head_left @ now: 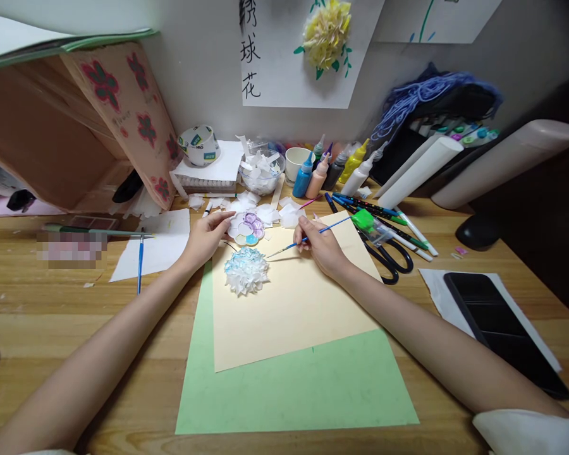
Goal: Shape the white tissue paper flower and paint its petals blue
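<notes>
My right hand [320, 245] is closed round a thin blue paintbrush [329, 225]. Its tip points left and sits close to the right edge of a ruffled paper flower [246, 272], which is tinted light blue on top and white below. My left hand [209, 237] grips the left rim of a small flower-shaped paint palette [245, 229] with purple and blue paint in its wells, just behind the flower. The flower lies on a cream sheet [284, 316], which rests at an angle on a larger green sheet [289, 398].
Paint bottles [320, 172], a white cup [298, 165] and a bowl of paper scraps [262, 169] line the back. Markers [384, 221] and scissors [391, 256] lie at right, near a black case [497, 322]. A cardboard box [137, 120] stands at left, with another brush [140, 265] before it.
</notes>
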Demonstrator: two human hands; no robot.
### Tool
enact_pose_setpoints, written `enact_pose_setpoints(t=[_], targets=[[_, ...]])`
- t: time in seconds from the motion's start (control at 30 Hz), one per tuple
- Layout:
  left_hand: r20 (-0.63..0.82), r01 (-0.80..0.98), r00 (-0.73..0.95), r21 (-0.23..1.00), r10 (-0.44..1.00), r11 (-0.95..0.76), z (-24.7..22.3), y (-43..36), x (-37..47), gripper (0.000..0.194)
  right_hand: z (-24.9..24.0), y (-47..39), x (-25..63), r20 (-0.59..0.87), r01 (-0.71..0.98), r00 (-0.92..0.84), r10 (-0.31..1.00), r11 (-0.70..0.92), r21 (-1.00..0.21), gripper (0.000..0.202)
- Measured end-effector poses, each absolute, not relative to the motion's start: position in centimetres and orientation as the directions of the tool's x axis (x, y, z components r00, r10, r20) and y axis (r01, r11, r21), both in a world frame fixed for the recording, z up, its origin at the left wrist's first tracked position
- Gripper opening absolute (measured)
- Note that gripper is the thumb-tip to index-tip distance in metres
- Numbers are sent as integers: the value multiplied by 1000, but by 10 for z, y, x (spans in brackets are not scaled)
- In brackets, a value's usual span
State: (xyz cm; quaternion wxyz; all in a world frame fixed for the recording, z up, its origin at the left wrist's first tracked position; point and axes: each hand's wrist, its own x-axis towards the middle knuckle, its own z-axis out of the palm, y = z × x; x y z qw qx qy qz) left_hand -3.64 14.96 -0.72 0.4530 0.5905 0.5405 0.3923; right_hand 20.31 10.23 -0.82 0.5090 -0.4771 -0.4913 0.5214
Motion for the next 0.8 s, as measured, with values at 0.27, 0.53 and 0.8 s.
enact_pose_setpoints(t=[0.27,0.53,0.8], targets=[[-22,291,115,957,993,-13,-7,149,-35,45,-8,101,204,17,-54,-45,999,15,-998,55],[-9,271,110,962,994,-22,-7,150,-35,42,-6,100,202,-21,-50,-57,998,-24,-998,58],[-11,262,105,965,994,-17,-6,149,-34,40,-5,100,201,-22,-29,-79,997,-24,-999,55]])
